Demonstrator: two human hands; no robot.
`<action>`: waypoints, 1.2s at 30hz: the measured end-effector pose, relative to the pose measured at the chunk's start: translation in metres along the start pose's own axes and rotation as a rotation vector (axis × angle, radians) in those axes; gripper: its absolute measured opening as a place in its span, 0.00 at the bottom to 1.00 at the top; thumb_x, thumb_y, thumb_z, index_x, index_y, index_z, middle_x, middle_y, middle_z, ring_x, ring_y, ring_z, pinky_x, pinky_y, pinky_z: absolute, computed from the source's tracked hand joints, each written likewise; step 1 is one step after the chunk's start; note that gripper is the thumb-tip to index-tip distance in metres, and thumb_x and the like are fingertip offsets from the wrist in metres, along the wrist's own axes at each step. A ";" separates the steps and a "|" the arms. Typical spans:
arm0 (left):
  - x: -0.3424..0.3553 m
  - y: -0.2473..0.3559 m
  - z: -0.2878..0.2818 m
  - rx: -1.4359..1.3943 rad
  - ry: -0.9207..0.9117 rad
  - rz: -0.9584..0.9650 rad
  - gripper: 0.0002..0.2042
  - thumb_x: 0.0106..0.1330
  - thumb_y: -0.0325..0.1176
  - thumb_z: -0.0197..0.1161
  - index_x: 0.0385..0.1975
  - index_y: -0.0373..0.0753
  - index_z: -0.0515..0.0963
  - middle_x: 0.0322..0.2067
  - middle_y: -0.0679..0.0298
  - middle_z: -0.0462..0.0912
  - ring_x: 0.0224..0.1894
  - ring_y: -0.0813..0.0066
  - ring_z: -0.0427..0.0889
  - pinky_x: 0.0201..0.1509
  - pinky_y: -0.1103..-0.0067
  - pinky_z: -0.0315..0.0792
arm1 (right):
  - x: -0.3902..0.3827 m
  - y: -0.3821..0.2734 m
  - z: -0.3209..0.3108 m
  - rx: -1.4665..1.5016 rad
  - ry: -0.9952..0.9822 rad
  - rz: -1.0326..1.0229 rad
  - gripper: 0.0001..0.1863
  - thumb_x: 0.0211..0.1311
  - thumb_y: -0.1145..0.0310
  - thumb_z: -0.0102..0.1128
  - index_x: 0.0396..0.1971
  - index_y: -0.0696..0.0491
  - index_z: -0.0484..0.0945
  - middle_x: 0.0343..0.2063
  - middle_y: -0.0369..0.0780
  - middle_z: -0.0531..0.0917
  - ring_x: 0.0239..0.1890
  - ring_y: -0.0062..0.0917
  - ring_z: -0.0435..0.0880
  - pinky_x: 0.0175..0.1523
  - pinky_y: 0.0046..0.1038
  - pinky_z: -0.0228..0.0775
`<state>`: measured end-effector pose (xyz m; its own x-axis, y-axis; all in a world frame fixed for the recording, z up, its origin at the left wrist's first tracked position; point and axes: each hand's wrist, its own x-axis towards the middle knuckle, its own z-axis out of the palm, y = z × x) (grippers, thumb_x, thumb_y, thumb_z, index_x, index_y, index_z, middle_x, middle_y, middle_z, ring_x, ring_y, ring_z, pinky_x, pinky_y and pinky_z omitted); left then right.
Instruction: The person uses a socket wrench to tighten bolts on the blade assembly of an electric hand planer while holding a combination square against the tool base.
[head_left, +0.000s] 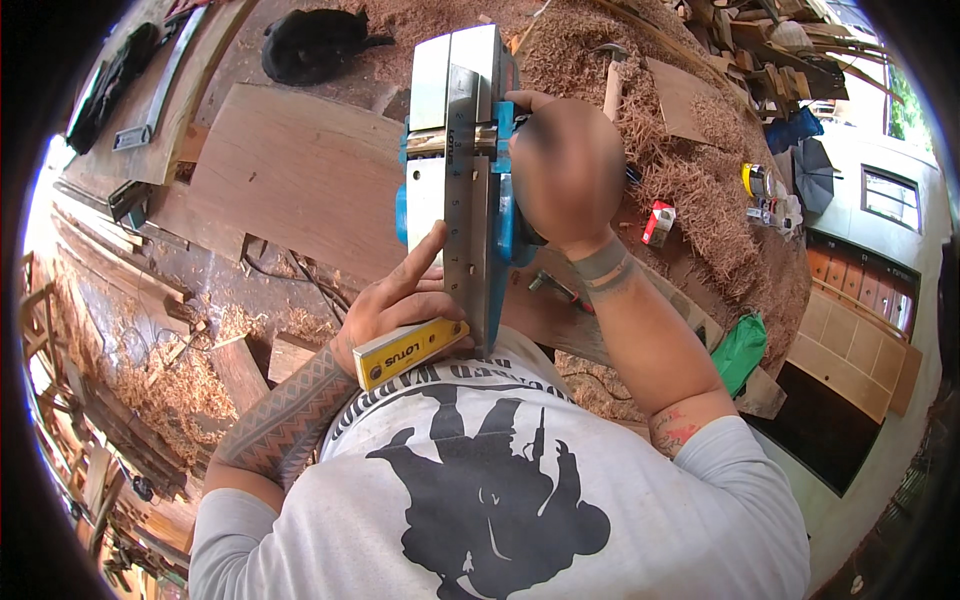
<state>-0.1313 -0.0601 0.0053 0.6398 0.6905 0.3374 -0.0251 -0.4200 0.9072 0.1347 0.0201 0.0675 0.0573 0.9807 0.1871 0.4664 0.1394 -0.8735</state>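
An electric planer with a blue body is held in front of my chest, its metal sole turned up toward me. Along the sole lies the steel blade of a try square, whose yellow handle sits near my shirt. My left hand is closed around the square by its handle end, index finger stretched along the blade's edge. At the planer's right side, my right hand grips the body; a blur covers most of it, and its fingers are partly hidden. The cutter slot crosses the sole under the blade.
A wide wooden board lies beyond my left arm. Wood shavings cover the floor, with a hammer among them. A red and white box and a green bag are at right. A black rounded shape lies at the far left.
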 end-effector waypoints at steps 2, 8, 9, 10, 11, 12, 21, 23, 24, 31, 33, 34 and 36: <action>0.000 0.000 0.000 0.009 0.002 -0.004 0.14 0.68 0.36 0.80 0.48 0.42 0.85 0.83 0.34 0.54 0.67 0.46 0.86 0.69 0.65 0.86 | 0.000 -0.001 -0.001 -0.008 0.005 -0.008 0.21 0.70 0.64 0.62 0.57 0.59 0.85 0.45 0.47 0.87 0.44 0.37 0.87 0.54 0.36 0.80; -0.002 -0.001 0.001 0.003 0.010 -0.022 0.14 0.68 0.36 0.81 0.49 0.44 0.86 0.84 0.36 0.55 0.67 0.48 0.87 0.69 0.66 0.86 | 0.000 -0.003 -0.001 0.000 0.001 0.024 0.21 0.69 0.64 0.63 0.57 0.59 0.85 0.45 0.47 0.87 0.46 0.37 0.87 0.56 0.37 0.80; -0.001 -0.001 0.001 0.003 0.015 -0.019 0.14 0.67 0.36 0.81 0.49 0.45 0.86 0.84 0.37 0.54 0.67 0.48 0.87 0.69 0.66 0.86 | 0.000 -0.004 -0.001 -0.002 0.004 0.023 0.21 0.69 0.64 0.62 0.57 0.59 0.85 0.45 0.48 0.87 0.47 0.38 0.87 0.56 0.37 0.80; -0.001 -0.001 0.001 0.002 0.017 -0.018 0.14 0.67 0.36 0.81 0.49 0.45 0.86 0.84 0.37 0.54 0.67 0.48 0.87 0.69 0.66 0.86 | 0.000 -0.005 -0.001 -0.006 0.004 0.020 0.21 0.69 0.64 0.62 0.57 0.59 0.85 0.46 0.48 0.87 0.47 0.38 0.87 0.57 0.37 0.79; 0.000 -0.001 0.002 -0.004 0.031 -0.002 0.14 0.67 0.36 0.81 0.49 0.46 0.86 0.84 0.37 0.54 0.67 0.48 0.87 0.69 0.66 0.86 | 0.000 -0.005 0.000 -0.008 0.003 0.020 0.21 0.69 0.64 0.62 0.57 0.59 0.85 0.46 0.48 0.87 0.47 0.38 0.87 0.57 0.37 0.79; 0.000 -0.001 0.002 -0.011 0.046 0.014 0.15 0.66 0.36 0.82 0.50 0.46 0.87 0.84 0.38 0.54 0.67 0.49 0.87 0.69 0.66 0.86 | 0.000 -0.005 0.000 -0.011 0.001 0.017 0.21 0.69 0.64 0.62 0.57 0.59 0.85 0.46 0.48 0.87 0.47 0.38 0.87 0.57 0.37 0.79; 0.001 -0.001 0.001 -0.028 0.016 -0.016 0.17 0.65 0.33 0.83 0.51 0.45 0.86 0.85 0.38 0.53 0.67 0.49 0.87 0.70 0.65 0.85 | -0.001 0.001 -0.001 -0.030 0.005 -0.016 0.20 0.73 0.67 0.62 0.59 0.59 0.85 0.46 0.44 0.87 0.45 0.29 0.85 0.55 0.31 0.79; 0.004 0.002 0.001 -0.032 0.028 -0.010 0.16 0.65 0.33 0.83 0.51 0.45 0.86 0.85 0.38 0.52 0.67 0.49 0.87 0.70 0.65 0.85 | -0.001 0.002 -0.001 -0.037 -0.007 -0.026 0.19 0.76 0.70 0.61 0.61 0.58 0.84 0.45 0.39 0.86 0.44 0.19 0.83 0.52 0.24 0.77; 0.005 0.002 0.001 -0.035 0.041 -0.004 0.16 0.66 0.33 0.83 0.51 0.44 0.86 0.85 0.38 0.52 0.66 0.50 0.88 0.69 0.65 0.85 | -0.001 0.002 -0.001 -0.045 0.002 -0.045 0.18 0.76 0.70 0.61 0.61 0.58 0.85 0.45 0.39 0.86 0.44 0.20 0.83 0.53 0.25 0.77; 0.004 0.004 -0.001 -0.026 0.027 -0.010 0.16 0.65 0.33 0.83 0.49 0.43 0.86 0.85 0.37 0.53 0.66 0.52 0.88 0.69 0.65 0.85 | 0.001 -0.002 0.000 -0.026 0.022 -0.018 0.21 0.70 0.64 0.63 0.56 0.61 0.85 0.48 0.50 0.88 0.49 0.42 0.88 0.58 0.39 0.80; 0.003 0.002 -0.001 0.024 0.018 -0.013 0.14 0.67 0.33 0.82 0.49 0.43 0.86 0.85 0.38 0.53 0.66 0.52 0.88 0.69 0.65 0.85 | 0.001 -0.001 -0.001 -0.016 0.028 -0.030 0.21 0.70 0.64 0.63 0.56 0.61 0.85 0.47 0.50 0.88 0.49 0.42 0.88 0.58 0.39 0.80; 0.003 0.003 -0.002 0.023 0.016 -0.013 0.14 0.67 0.33 0.82 0.49 0.43 0.86 0.85 0.38 0.53 0.66 0.52 0.88 0.69 0.65 0.85 | 0.001 0.000 0.000 -0.006 0.028 -0.042 0.21 0.70 0.64 0.63 0.56 0.61 0.85 0.47 0.50 0.88 0.49 0.43 0.87 0.58 0.39 0.80; 0.004 0.004 -0.003 -0.001 0.013 -0.015 0.13 0.68 0.33 0.81 0.49 0.44 0.86 0.85 0.38 0.53 0.67 0.53 0.88 0.70 0.65 0.84 | 0.000 0.001 0.001 -0.007 0.028 -0.033 0.21 0.70 0.64 0.63 0.56 0.61 0.85 0.47 0.50 0.88 0.49 0.43 0.88 0.58 0.40 0.80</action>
<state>-0.1314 -0.0570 0.0115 0.6303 0.7042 0.3267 -0.0160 -0.4090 0.9124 0.1342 0.0206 0.0666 0.0664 0.9714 0.2278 0.4749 0.1700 -0.8635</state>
